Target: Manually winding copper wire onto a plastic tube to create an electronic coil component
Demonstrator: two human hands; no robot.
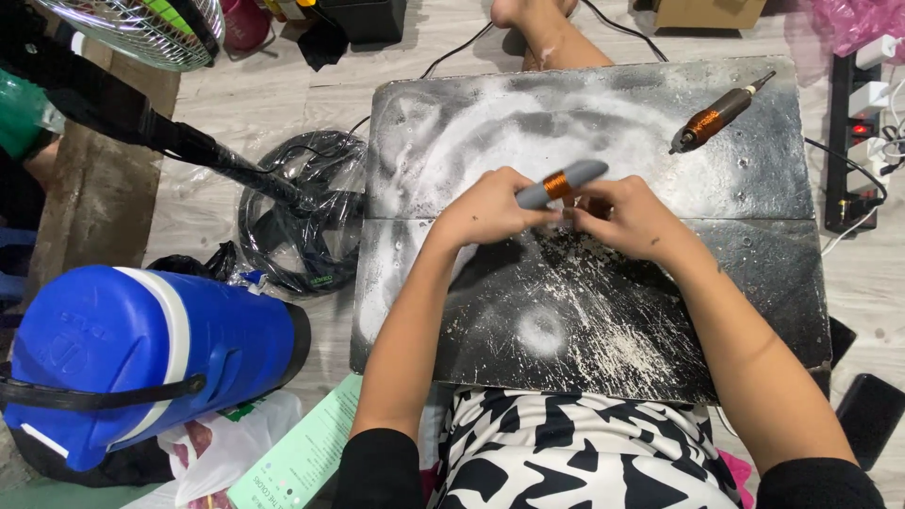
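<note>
A pale green printed card (304,451) lies at the lower left, partly tucked under a white plastic bag (219,451), beside a blue drum-shaped jug (141,353) with a white band and black strap. A brown cardboard box (709,11) is cut off at the top edge. Over the middle of a dusty, scratched black board (660,311), the left hand (485,209) grips a grey pen-shaped tool (562,183) with a copper band. The right hand (630,219) is closed near the tool's end; what its fingertips pinch is hidden. A second, darker handpiece (720,113) lies apart at the board's upper right.
</note>
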